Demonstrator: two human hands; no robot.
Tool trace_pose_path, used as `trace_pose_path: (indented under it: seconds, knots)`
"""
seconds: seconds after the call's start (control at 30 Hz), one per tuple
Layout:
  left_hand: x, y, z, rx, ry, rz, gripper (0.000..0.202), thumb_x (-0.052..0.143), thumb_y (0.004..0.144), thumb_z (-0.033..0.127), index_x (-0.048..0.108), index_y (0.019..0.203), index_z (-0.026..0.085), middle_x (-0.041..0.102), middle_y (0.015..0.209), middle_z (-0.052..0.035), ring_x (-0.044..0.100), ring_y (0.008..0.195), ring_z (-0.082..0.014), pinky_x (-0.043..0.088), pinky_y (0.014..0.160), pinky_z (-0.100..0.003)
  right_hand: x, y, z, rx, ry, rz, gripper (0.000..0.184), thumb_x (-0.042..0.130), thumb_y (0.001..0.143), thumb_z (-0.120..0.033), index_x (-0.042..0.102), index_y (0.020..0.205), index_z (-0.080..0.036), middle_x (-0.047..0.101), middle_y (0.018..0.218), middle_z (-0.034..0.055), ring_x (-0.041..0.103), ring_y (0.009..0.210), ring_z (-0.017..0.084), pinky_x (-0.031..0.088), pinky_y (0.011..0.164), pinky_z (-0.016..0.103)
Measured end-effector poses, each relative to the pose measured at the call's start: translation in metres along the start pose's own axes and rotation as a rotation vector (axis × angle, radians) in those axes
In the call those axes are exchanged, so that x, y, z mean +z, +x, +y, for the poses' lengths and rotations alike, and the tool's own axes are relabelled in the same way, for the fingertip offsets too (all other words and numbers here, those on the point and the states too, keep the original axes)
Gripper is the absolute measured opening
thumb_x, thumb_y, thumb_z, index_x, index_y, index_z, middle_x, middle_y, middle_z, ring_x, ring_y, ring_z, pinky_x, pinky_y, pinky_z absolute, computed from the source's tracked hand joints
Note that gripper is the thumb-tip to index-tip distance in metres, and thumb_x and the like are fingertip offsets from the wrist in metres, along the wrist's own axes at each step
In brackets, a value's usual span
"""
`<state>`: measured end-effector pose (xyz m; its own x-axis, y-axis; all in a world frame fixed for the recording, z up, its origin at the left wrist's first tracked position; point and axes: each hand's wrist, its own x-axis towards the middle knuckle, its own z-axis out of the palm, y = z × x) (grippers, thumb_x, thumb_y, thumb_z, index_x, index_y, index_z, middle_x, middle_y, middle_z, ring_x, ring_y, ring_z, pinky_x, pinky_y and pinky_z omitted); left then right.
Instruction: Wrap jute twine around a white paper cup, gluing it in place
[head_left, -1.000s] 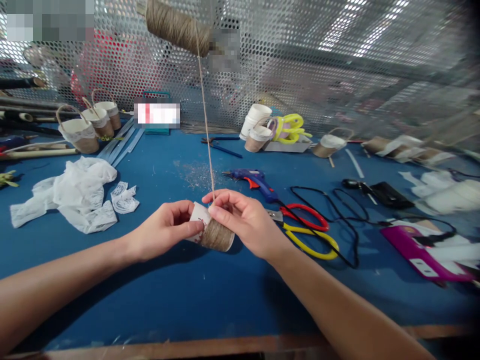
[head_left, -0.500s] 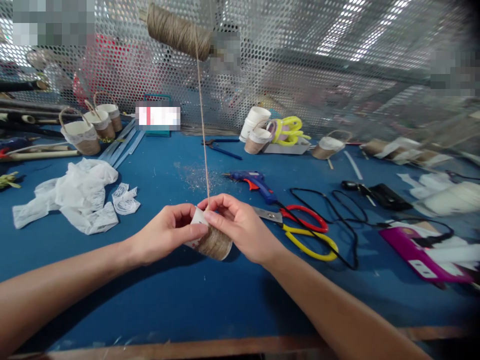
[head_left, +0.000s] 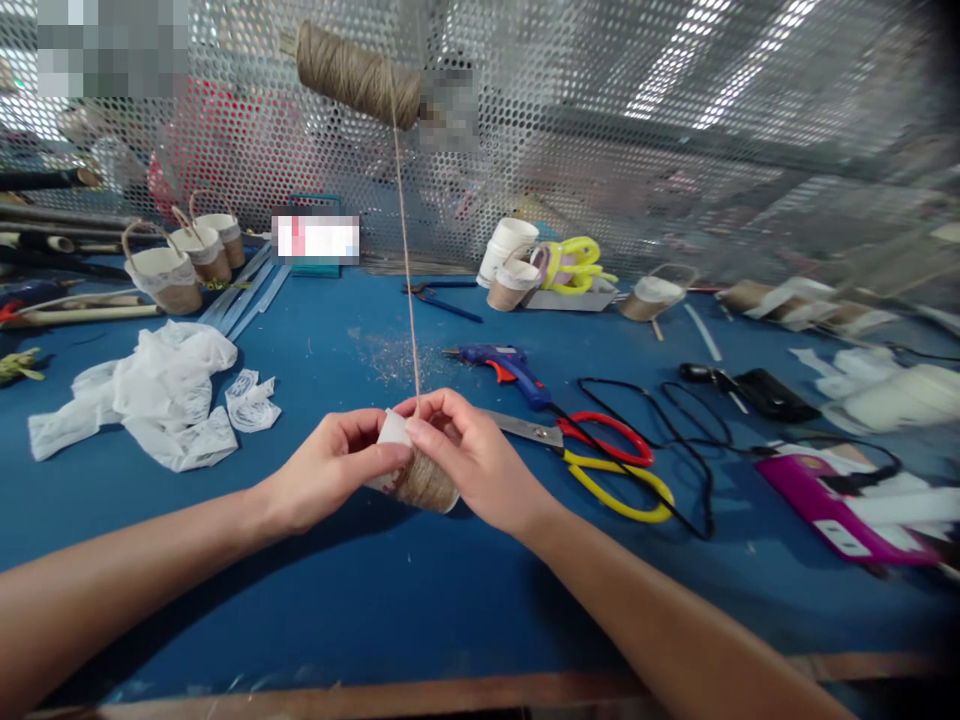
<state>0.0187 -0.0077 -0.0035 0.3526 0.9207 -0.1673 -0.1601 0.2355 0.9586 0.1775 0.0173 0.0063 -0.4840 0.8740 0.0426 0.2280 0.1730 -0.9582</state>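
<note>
Between my hands a small paper cup (head_left: 427,484) lies tilted on its side, partly wrapped in brown twine. My left hand (head_left: 330,465) grips its white, unwrapped part with thumb and fingers. On the wrapped part, my right hand (head_left: 476,455) is closed round the cup, its thumb and fingertips where the twine meets it. That twine (head_left: 409,290) runs taut up to a large spool (head_left: 356,75) hung at the mesh panel. Scissors (head_left: 607,465) with one red and one yellow handle lie right of my right hand. Beyond them is a blue glue gun (head_left: 506,365).
White lace (head_left: 161,390) lies in a heap on the left. Several twine-wrapped cups with handles, one a small basket (head_left: 161,275), stand at the back left. Blue pliers (head_left: 446,297) rest near the mesh. A black cord (head_left: 709,470) loops beside a purple box (head_left: 817,505) on the right.
The cup has turned slightly in my hands, and its white part shows a little differently. Both hands stay closed on it. The whole view has shifted slightly.
</note>
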Motion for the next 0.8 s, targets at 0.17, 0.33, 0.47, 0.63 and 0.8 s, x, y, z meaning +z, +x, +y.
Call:
trace_pose_path:
  seconds: [0.17, 0.33, 0.47, 0.63, 0.8]
  knots:
    - [0.003, 0.001, 0.004, -0.081, 0.047, 0.027, 0.016, 0.061, 0.066, 0.026, 0.055, 0.07, 0.012, 0.05, 0.064, 0.0026, 0.041, 0.058, -0.0094, 0.031, 0.058, -0.023, 0.003, -0.002, 0.005, -0.091, -0.082, 0.027, 0.011, 0.05, 0.082, -0.028, 0.045, 0.077, -0.02, 0.055, 0.096, 0.006, 0.054, 0.089, 0.016, 0.044, 0.08, 0.034]
    - [0.004, 0.001, 0.006, -0.092, 0.034, 0.015, 0.014, 0.061, 0.063, 0.023, 0.056, 0.07, 0.012, 0.053, 0.064, 0.0018, 0.046, 0.06, -0.0111, 0.034, 0.063, -0.025, -0.006, 0.009, 0.001, -0.043, -0.076, 0.019, 0.012, 0.051, 0.081, -0.029, 0.051, 0.084, -0.018, 0.058, 0.093, 0.0053, 0.055, 0.088, 0.015, 0.043, 0.082, 0.034]
    - [0.004, 0.0, 0.007, -0.093, 0.003, -0.005, 0.016, 0.062, 0.06, 0.022, 0.058, 0.072, 0.012, 0.056, 0.065, 0.0012, 0.048, 0.062, -0.0117, 0.036, 0.065, -0.025, -0.02, 0.046, -0.01, 0.05, 0.107, 0.054, 0.02, 0.051, 0.082, -0.035, 0.055, 0.083, -0.015, 0.059, 0.087, 0.0062, 0.054, 0.071, 0.012, 0.045, 0.059, 0.025]
    - [0.006, 0.0, 0.006, -0.097, -0.013, -0.032, 0.015, 0.062, 0.06, 0.02, 0.058, 0.072, 0.011, 0.057, 0.065, 0.0006, 0.048, 0.061, -0.0116, 0.037, 0.064, -0.025, -0.033, 0.111, -0.044, 0.022, 0.186, 0.03, 0.025, 0.044, 0.088, -0.035, 0.051, 0.076, -0.015, 0.059, 0.083, 0.0053, 0.039, 0.045, 0.003, 0.033, 0.038, 0.018]
    - [0.008, -0.002, 0.008, -0.127, -0.003, -0.022, 0.013, 0.062, 0.058, 0.019, 0.06, 0.068, 0.011, 0.058, 0.063, 0.0009, 0.048, 0.059, -0.0112, 0.036, 0.061, -0.023, -0.036, 0.152, -0.08, -0.124, 0.011, 0.123, 0.016, 0.04, 0.09, -0.02, 0.048, 0.076, -0.016, 0.054, 0.068, -0.0003, 0.039, 0.042, 0.002, 0.033, 0.039, 0.017]
